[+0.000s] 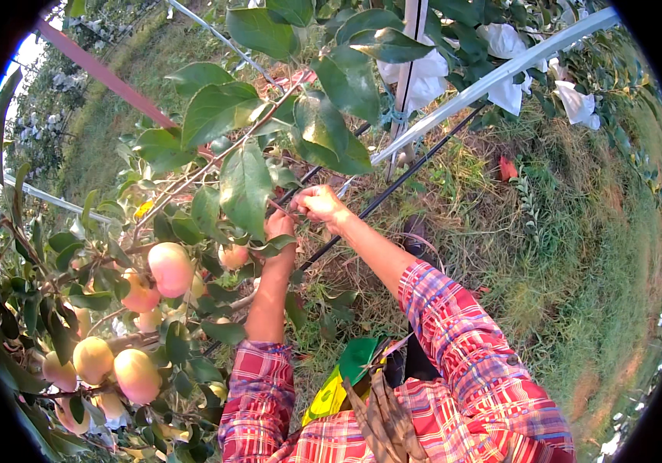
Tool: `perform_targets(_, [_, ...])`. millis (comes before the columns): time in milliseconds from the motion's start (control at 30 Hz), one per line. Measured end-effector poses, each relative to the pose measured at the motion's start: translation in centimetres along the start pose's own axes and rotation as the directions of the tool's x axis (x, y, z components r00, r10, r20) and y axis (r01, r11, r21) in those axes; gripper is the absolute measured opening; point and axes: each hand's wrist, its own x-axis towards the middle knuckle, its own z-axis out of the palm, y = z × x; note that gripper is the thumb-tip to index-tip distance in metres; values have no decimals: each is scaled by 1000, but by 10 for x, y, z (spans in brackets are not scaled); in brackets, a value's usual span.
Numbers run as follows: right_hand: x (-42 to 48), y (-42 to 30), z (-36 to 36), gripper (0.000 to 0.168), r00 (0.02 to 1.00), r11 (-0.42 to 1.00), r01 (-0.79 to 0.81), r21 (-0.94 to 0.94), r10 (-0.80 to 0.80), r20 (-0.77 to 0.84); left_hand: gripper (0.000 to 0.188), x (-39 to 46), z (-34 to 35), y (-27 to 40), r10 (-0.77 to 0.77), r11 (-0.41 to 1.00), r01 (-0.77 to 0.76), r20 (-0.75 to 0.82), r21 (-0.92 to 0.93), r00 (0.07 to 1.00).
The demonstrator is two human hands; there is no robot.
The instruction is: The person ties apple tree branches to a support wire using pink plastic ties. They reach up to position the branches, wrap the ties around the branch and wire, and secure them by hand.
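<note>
Both my hands meet near the middle of the view, beside a leafy apple branch (215, 165). My left hand (280, 224) is partly behind leaves, its fingers bent close to a thin reddish strand or twig (282, 209). My right hand (318, 204) is just right of it, with thumb and fingers pinched together at the strand's other end; what they pinch is too small to name. Pinkish-yellow apples (170, 269) hang in a cluster to the left and below, and one smaller apple (233, 256) hangs near my left forearm.
A pink strap (102, 72) and a pale strap (493, 75) slant across the branches. Dark hoses (388, 188) run behind my hands past an upright post (405, 87). White fruit bags (577, 104) hang at upper right. A green and yellow bag (339, 376) is at my waist.
</note>
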Motion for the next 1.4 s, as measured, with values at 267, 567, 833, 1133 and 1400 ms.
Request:
perform_targets(267, [-32,68,-12,16,969,965,-205,163,224,-108,7,-35,7,46,96,787,-91,25,610,995])
perform_targets(567, [-30,56,-44,14,927,916,-298,268,210,312,16,-43,19,46,-212,956,149,-246,-253,946])
perform_targets(833, [-33,41,-57,9,943,830,-252,498,93,321,11,-8,17,-8,-188,982,186,-49,-43,981])
perform_targets(1133, [-13,62,-14,12,915,960,200,194,-112,-388,15,1,21,14,-141,974,166,-163,153,976])
perform_targets(1400, [-3,81,-2,14,946,737,142,661,95,-310,17,2,28,10,-171,964,206,-201,169,965])
